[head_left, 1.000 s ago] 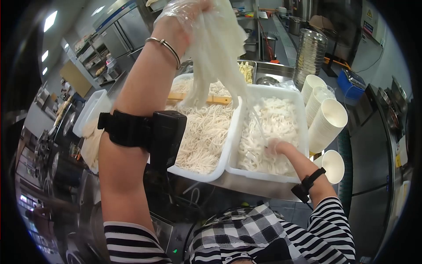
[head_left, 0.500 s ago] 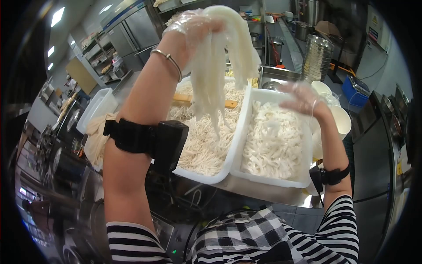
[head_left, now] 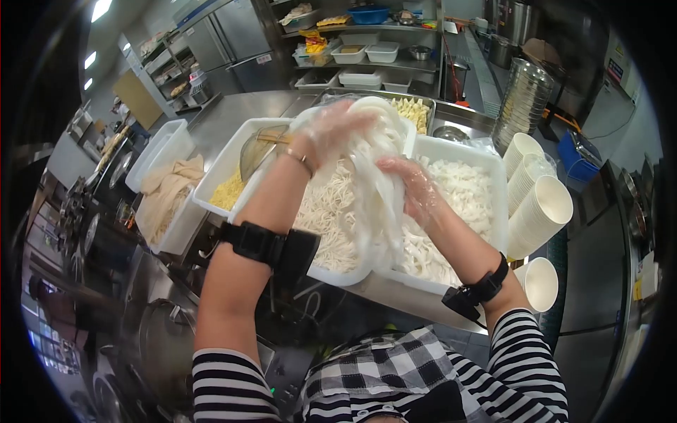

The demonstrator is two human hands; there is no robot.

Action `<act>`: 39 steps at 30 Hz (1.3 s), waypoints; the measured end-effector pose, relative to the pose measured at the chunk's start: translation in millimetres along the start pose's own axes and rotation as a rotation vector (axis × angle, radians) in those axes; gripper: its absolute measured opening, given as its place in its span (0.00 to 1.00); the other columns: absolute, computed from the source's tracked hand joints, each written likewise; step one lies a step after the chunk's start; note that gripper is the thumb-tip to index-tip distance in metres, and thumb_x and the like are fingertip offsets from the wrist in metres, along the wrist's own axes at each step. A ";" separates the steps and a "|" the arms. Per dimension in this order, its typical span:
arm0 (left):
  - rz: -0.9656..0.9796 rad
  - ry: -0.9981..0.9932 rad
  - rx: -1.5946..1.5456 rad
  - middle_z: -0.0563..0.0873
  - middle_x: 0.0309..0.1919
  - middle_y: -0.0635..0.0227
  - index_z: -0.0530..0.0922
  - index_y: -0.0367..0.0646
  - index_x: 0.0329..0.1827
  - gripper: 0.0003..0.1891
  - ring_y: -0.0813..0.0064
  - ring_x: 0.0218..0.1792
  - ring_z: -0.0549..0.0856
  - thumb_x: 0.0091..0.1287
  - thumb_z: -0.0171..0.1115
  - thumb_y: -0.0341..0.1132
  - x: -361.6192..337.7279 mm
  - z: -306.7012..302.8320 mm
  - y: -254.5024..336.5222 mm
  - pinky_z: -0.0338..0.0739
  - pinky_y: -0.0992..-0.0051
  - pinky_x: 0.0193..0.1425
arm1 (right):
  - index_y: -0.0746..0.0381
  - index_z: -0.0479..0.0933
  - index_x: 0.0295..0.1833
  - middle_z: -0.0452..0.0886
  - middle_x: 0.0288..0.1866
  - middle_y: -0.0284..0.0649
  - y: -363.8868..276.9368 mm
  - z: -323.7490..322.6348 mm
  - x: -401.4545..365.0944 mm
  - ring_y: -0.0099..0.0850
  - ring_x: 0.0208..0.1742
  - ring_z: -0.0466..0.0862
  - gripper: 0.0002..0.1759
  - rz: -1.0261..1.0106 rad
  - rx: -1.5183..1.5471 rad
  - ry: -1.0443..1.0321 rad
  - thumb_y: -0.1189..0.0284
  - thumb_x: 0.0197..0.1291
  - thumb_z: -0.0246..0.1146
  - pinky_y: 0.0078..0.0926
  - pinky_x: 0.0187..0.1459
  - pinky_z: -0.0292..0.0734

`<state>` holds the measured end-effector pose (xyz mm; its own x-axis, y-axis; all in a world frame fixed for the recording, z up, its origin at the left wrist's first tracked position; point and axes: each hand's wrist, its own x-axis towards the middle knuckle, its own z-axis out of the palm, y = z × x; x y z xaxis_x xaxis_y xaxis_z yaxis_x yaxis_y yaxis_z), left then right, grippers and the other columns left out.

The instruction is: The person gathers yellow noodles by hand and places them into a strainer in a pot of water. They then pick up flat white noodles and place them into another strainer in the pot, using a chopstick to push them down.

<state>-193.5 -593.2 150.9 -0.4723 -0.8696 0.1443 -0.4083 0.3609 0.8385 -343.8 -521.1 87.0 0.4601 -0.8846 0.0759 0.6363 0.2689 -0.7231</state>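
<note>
My left hand [head_left: 330, 132], in a clear plastic glove, is closed around a bundle of long, wide white noodles [head_left: 379, 187]. The strands hang down over the divide between two white tubs. My right hand [head_left: 416, 189], also gloved, is at the right side of the bundle with fingers stretched towards it; some fingers are hidden, and the strands look touched. Beneath my left hand are thin noodles [head_left: 328, 229] in the left tub [head_left: 344, 280]. Below and right of my right hand, wide noodles [head_left: 462, 185] fill the right tub [head_left: 501, 190].
Stacked paper cups [head_left: 536, 211] stand to the right. On the left are a tub of yellow crumbs [head_left: 227, 192] with a strainer [head_left: 254, 156], and a cloth [head_left: 169, 180] over another tub. Behind lie a tray of yellow pieces [head_left: 412, 113] and loaded shelves [head_left: 395, 63].
My left hand has come down with the noodle bundle, from high up to just above the tubs. My right hand has moved left and down to the hanging strands.
</note>
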 end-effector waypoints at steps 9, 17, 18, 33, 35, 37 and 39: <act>-0.096 0.052 -1.545 0.69 0.54 0.61 0.60 0.43 0.59 0.36 0.64 0.54 0.70 0.54 0.53 0.58 -64.6 120.9 -65.6 0.65 0.60 0.57 | 0.68 0.70 0.48 0.78 0.38 0.45 -44.2 2.8 -1.5 0.31 0.40 0.78 0.25 -0.086 -1.652 0.043 0.61 0.50 0.60 0.21 0.41 0.71; -0.129 0.334 -1.522 0.76 0.44 0.64 0.66 0.43 0.53 0.23 0.66 0.47 0.74 0.53 0.59 0.34 -62.3 95.7 -77.2 0.67 0.65 0.54 | 0.56 0.66 0.55 0.76 0.44 0.44 24.9 -198.6 -29.8 0.40 0.44 0.76 0.28 0.334 -2.229 0.368 0.61 0.44 0.58 0.32 0.47 0.69; -0.131 0.329 -1.524 0.76 0.44 0.64 0.66 0.43 0.53 0.23 0.66 0.47 0.74 0.53 0.59 0.34 -62.6 94.7 -69.0 0.67 0.65 0.54 | 0.57 0.69 0.51 0.76 0.43 0.44 39.0 -210.6 -35.6 0.40 0.42 0.77 0.25 0.434 -2.225 0.384 0.61 0.44 0.58 0.32 0.45 0.70; 0.058 -0.203 -1.756 0.74 0.46 0.60 0.63 0.41 0.54 0.25 0.62 0.48 0.74 0.55 0.56 0.40 -24.0 112.9 -21.8 0.68 0.62 0.53 | 0.63 0.73 0.30 0.73 0.21 0.32 -106.7 -47.5 -18.3 0.18 0.21 0.69 0.11 -0.017 -1.018 0.178 0.70 0.40 0.61 0.14 0.23 0.65; 0.001 -0.119 -1.699 0.75 0.44 0.60 0.64 0.41 0.53 0.23 0.63 0.46 0.75 0.55 0.56 0.39 -18.5 125.8 -15.7 0.69 0.63 0.52 | 0.64 0.73 0.35 0.73 0.27 0.30 -96.2 -37.5 -4.4 0.17 0.29 0.70 0.11 -0.041 -1.255 0.199 0.71 0.44 0.59 0.14 0.32 0.67; -0.133 0.058 -1.643 0.76 0.42 0.61 0.68 0.41 0.49 0.20 0.63 0.43 0.76 0.53 0.56 0.37 -13.3 129.7 -10.5 0.70 0.65 0.51 | 0.64 0.73 0.37 0.74 0.28 0.32 -88.3 -57.7 -3.3 0.21 0.30 0.72 0.14 -0.311 -1.238 0.244 0.70 0.43 0.59 0.17 0.33 0.68; -0.091 0.047 -1.649 0.76 0.42 0.61 0.68 0.41 0.49 0.21 0.63 0.44 0.76 0.52 0.56 0.36 -6.9 119.3 -5.2 0.69 0.64 0.51 | 0.62 0.68 0.50 0.75 0.38 0.36 -74.1 -60.9 -15.1 0.25 0.39 0.73 0.21 -0.417 -0.837 0.335 0.69 0.47 0.57 0.19 0.41 0.69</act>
<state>-281.3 -548.8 82.9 -0.4599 -0.8863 0.0553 0.7996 -0.3862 0.4599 -435.6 -550.9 97.6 0.0180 -0.9438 0.3300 0.0058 -0.3299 -0.9440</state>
